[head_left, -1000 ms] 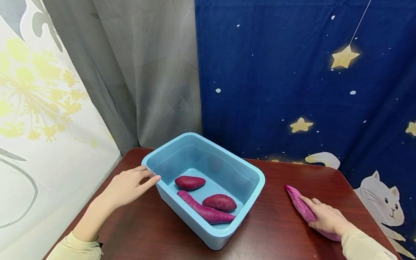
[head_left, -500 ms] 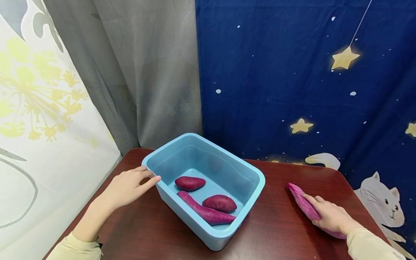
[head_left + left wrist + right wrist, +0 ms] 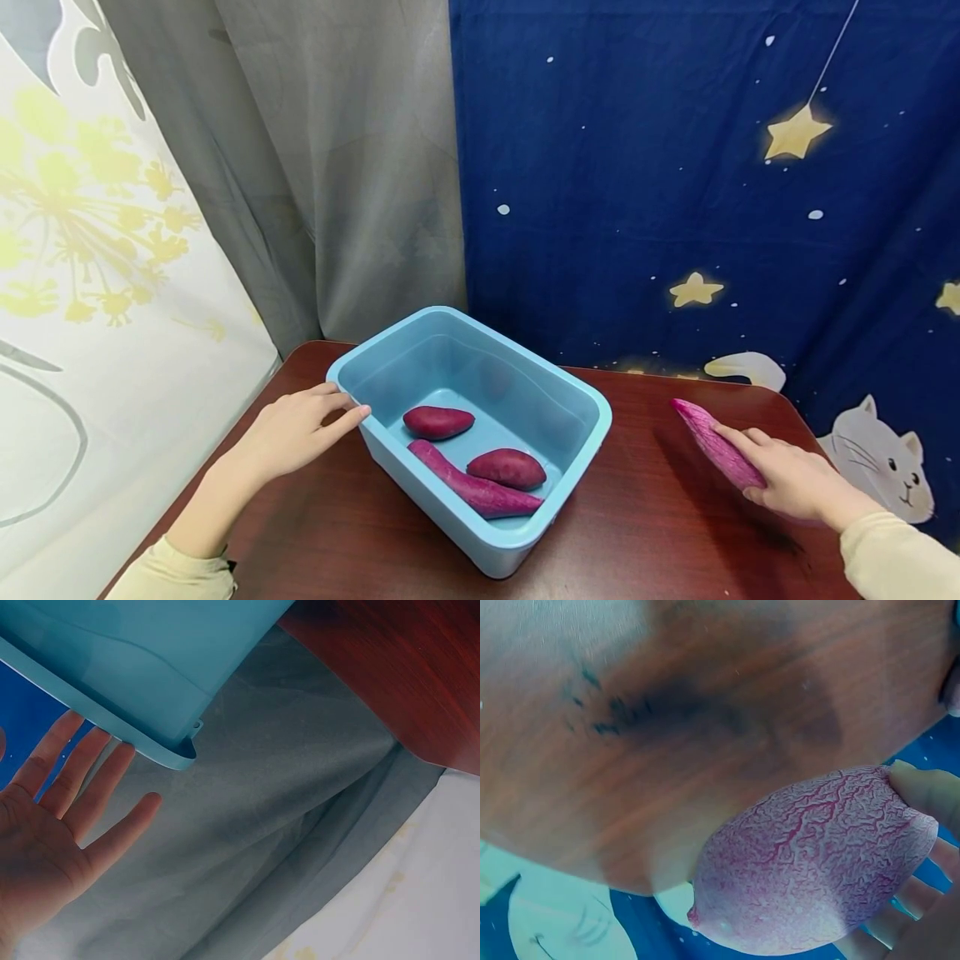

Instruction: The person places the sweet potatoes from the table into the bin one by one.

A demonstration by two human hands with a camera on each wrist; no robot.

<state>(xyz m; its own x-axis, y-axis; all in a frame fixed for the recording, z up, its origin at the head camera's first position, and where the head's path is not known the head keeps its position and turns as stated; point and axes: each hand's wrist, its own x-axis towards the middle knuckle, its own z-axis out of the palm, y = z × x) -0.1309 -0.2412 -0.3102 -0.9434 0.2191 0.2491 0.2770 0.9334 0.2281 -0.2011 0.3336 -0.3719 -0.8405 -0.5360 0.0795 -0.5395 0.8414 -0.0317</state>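
Observation:
A long pinkish-purple sweet potato (image 3: 722, 448) is gripped by my right hand (image 3: 795, 479), raised off the table and tilted, its tip pointing up to the left. Its veined, wrinkled skin (image 3: 802, 862) fills much of the right wrist view; the hand hides its other end in the head view. My left hand (image 3: 288, 433) touches the left rim of a light blue plastic bin (image 3: 495, 367) with straight fingertips. Inside the bin lie two short dark-red sweet potatoes, one farther back (image 3: 438, 422) and one nearer (image 3: 507, 468), plus a long purple sweet potato (image 3: 476, 490) along the near wall.
The reddish-brown wooden table (image 3: 630, 492) has rounded far corners. Behind it hang a grey curtain (image 3: 382, 167) and a blue star-patterned cloth (image 3: 600, 208); a white patterned cloth (image 3: 112, 375) hangs at left. Small dark specks (image 3: 604, 712) lie on the tabletop at right.
My right hand has lifted the long sweet potato off the table and shifted it slightly right, its shadow now apart from it. The left hand and bin have stayed put.

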